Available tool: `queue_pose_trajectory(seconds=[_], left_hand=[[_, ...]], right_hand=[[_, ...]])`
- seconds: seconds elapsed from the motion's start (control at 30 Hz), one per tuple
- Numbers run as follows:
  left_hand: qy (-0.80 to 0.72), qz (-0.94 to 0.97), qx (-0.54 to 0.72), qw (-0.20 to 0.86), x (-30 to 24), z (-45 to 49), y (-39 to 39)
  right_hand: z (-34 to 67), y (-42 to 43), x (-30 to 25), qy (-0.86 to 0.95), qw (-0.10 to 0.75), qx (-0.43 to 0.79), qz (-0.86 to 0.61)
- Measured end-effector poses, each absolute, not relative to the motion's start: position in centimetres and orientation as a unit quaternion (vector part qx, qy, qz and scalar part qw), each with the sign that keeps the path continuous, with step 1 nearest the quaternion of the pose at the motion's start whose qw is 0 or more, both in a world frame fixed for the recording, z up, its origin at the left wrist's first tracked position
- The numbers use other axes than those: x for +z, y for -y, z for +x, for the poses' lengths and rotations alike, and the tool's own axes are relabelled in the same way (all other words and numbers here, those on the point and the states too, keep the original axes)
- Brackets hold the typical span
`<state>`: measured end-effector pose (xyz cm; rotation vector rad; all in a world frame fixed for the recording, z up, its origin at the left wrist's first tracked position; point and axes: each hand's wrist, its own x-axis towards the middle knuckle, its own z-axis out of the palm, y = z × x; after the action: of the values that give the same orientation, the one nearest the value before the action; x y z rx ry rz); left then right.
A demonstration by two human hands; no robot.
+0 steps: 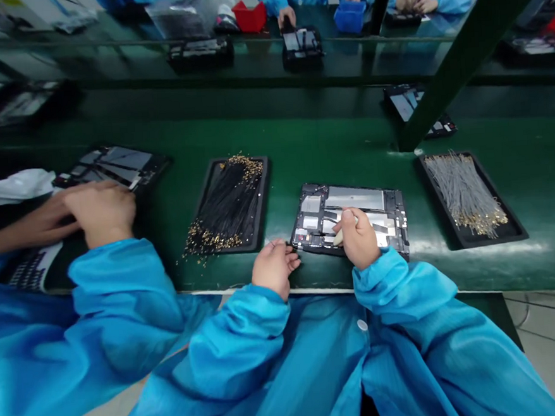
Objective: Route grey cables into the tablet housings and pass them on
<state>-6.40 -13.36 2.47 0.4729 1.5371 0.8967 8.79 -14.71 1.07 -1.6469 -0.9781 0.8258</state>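
Head view | opened device (355, 197) lies on the desk (320, 278) | right hand (358, 237) sits over its near half, pinching a pale tool (338, 236) | left hand (274, 265) is by its near left corner, fingers narrowed, contents unclear | black-wire tray (261, 222) left, grey-wire tray (493, 241) right

A green bench (328, 147) carries a bared tablet (360, 199) near its front edge; left of the tablet lies a tray (266, 193) of black wires (232, 201), gold bits (203, 260) strewn by its near corner; right of the tablet, a second tray (510, 224) of grey wires (464, 192); behind and right of the tablet, a post (466, 55) and a second tablet (406, 104); well left of it, a third tablet (120, 165).
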Motion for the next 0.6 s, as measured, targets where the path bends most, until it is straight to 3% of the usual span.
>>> queue_pose_trajectory(seconds=[0.23,0.37,0.6], left_hand=[[-0.588,0.222,0.109,0.770,3.1,-6.8,17.5],[-0.565,0.230,0.110,0.784,1.8,-5.7,15.9],[-0.557,0.258,0.091,0.784,1.2,-5.2,13.6]], right_hand=[[8.8,14.6,0.9,0.402,0.508,0.343,-0.680],[9.0,14.6,1.4,0.417,0.473,0.351,-0.692],[9.3,11.0,3.2,0.616,0.170,0.367,-0.676]])
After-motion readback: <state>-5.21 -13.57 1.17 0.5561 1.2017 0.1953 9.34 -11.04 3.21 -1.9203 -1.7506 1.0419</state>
